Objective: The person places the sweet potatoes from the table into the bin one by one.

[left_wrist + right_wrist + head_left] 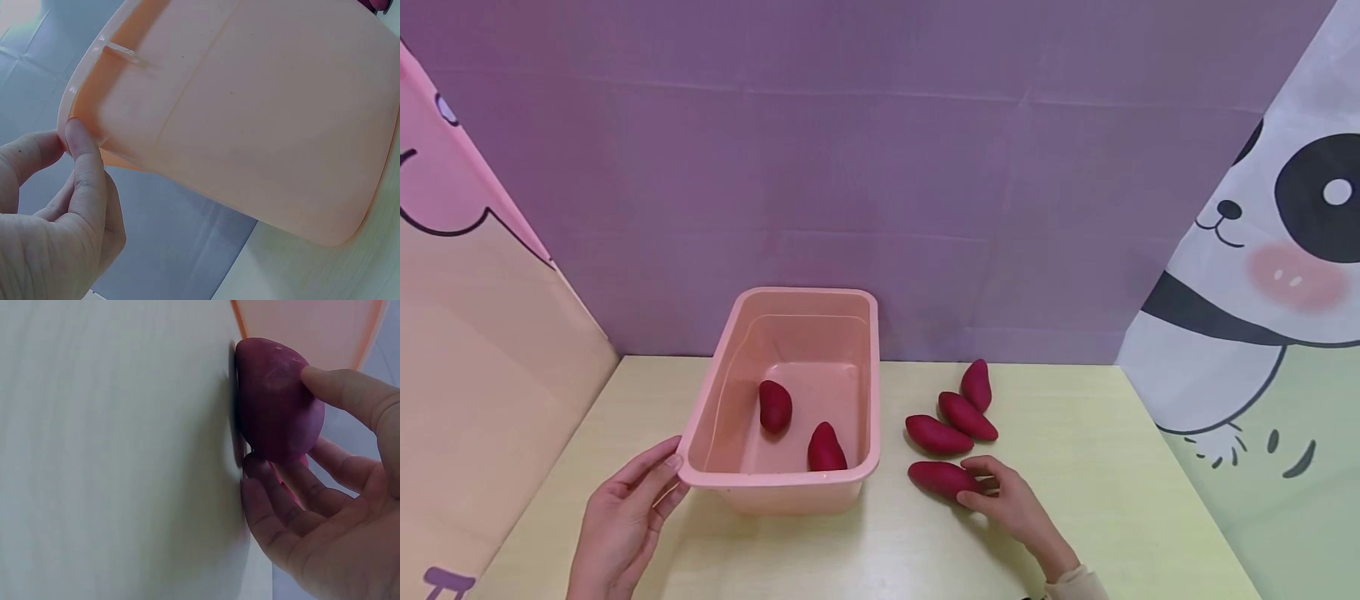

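A pink plastic bin [790, 492] stands on the table, and my left hand [625, 515] pinches its near left rim corner between thumb and fingers. The left wrist view shows that grip beside the bin's outer wall [250, 112]. Two dark red sweet potatoes, one further back [775, 407] and one nearer [827, 448], lie inside the bin. To the right of the bin, my right hand [1011, 504] holds the nearest sweet potato [938, 478] by its right end. In the right wrist view, the thumb is on one side of this sweet potato [278, 400] and the fingers curl at the other.
Behind the held sweet potato, three more lie on the table: a near one [937, 435], a middle one [967, 416] and a far one [977, 385]. A purple cloth backdrop [955, 208] rises at the table's back edge. Printed cloths hang at both sides.
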`<state>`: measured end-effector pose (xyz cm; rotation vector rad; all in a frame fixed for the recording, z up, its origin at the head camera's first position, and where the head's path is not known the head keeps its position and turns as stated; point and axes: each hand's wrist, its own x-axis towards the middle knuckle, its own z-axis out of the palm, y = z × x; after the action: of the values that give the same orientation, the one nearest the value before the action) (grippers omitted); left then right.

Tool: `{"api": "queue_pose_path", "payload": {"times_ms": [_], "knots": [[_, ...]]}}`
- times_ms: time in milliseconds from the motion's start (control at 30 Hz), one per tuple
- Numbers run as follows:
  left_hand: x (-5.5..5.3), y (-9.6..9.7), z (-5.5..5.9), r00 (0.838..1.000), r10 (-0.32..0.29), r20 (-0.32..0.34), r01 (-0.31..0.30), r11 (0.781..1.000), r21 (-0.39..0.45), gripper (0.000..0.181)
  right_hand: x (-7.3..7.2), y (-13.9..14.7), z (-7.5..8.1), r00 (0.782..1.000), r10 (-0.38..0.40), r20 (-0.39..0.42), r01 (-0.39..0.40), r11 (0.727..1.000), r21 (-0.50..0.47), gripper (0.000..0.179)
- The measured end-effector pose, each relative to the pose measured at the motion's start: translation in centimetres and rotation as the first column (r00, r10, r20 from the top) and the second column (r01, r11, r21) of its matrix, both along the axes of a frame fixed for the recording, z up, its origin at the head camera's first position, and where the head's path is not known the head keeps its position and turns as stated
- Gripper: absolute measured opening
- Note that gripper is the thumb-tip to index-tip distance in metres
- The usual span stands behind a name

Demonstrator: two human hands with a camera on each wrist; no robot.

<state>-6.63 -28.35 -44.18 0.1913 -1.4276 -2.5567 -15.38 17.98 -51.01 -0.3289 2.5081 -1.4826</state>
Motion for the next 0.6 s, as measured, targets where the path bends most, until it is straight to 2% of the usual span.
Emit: {"api": "queue_pose_path", "payload": {"times_ms": [233,600], "knots": [[0.02,-0.04,-0.04,1.0,-0.001,0.001,0.001,1.0,-0.016,0.028,-0.03,0.03,-0.34,1.0,0.004,-0.005,-0.005,0.999,-0.039,0.044],[0.09,0.02,0.04,1.0,0.005,0.001,-0.005,1.0,-0.015,0.028,-0.11,-0.11,-0.6,0.999,-0.04,0.021,0.042,0.994,-0.102,0.044]]}}
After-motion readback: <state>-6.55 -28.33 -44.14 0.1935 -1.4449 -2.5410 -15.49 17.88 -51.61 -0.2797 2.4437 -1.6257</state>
